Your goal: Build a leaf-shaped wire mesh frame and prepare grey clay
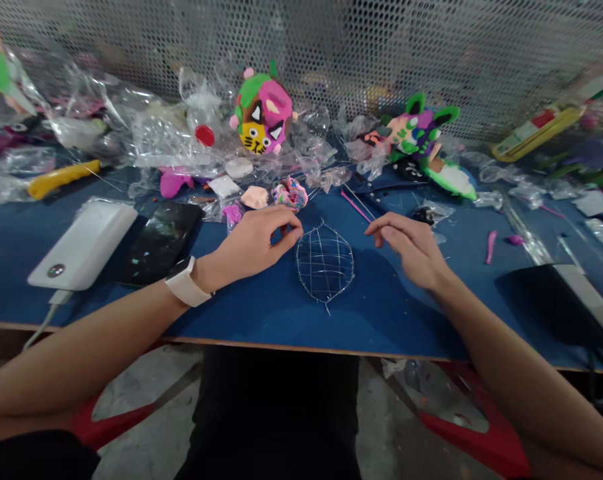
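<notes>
Left hand (254, 243), a white watch (186, 281) on its wrist, rests on the blue tabletop (261, 313) with thumb and forefinger pinched together at the left rim of the leaf-shaped silver wire mesh frame (325, 265); whether the pinch grips the wire itself cannot be told. Right hand (412, 245) hovers just right of the frame, fingers loosely extended toward it and grasping nothing, apart from the wire. One such frame lies flat near the middle of the tabletop, between the two hands, its twisted stem pointing toward the near edge.

Just beyond the left hand sits one small multicoloured clay lump (290, 193), with one pale peach clay piece (255, 197) to its left. One thin pink stick (356, 206) lies far of the right hand. On the left of the tabletop are one white power bank (84, 244) with a cable and one black phone (160, 241), side by side. Farther left lies one yellow-handled tool (64, 177).

Two colourful clay figures stand at the far side: a round pink, green and yellow cat-faced ball (262, 117), and a purple and green eared figure (419, 130) to its right. Crumpled clear plastic wrapping (156, 130) is strewn along the far edge before a perforated metal screen (381, 47).
</notes>
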A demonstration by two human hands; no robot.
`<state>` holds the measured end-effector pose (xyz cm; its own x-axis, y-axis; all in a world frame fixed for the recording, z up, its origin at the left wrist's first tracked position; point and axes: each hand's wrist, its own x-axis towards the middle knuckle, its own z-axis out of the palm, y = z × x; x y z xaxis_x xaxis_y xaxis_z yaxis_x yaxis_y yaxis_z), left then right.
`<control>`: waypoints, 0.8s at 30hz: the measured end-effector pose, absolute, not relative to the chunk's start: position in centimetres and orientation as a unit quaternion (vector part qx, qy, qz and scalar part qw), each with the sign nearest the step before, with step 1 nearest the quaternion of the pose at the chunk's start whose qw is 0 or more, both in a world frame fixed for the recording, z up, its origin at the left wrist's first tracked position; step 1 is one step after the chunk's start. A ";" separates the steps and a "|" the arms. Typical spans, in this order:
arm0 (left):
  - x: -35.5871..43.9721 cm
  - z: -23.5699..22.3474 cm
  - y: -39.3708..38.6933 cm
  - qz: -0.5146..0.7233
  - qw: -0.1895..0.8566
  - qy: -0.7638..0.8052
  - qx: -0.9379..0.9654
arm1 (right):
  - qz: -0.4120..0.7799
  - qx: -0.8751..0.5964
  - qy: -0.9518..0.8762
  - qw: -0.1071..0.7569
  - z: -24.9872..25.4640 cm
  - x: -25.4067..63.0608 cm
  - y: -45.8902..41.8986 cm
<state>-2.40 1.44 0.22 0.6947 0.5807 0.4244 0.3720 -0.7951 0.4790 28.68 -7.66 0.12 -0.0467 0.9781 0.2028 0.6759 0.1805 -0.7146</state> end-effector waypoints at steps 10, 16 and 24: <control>-2.4 1.5 1.5 0.313 -0.012 0.267 0.911 | 0.052 -0.536 -0.832 0.131 3.9 26.7 -4.9; -0.9 1.6 2.5 0.146 -0.044 0.210 0.966 | 0.026 -0.505 -0.848 0.158 1.3 27.2 -4.2; -0.1 1.0 2.9 0.004 0.007 0.239 0.971 | -0.046 -0.489 -0.865 0.105 0.2 27.3 -5.0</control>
<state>-0.06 2.88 1.03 0.8859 0.4638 0.0040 0.4637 -0.8858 0.0155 27.26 -4.95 0.15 -0.4995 0.8364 0.2257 0.8556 0.5171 -0.0232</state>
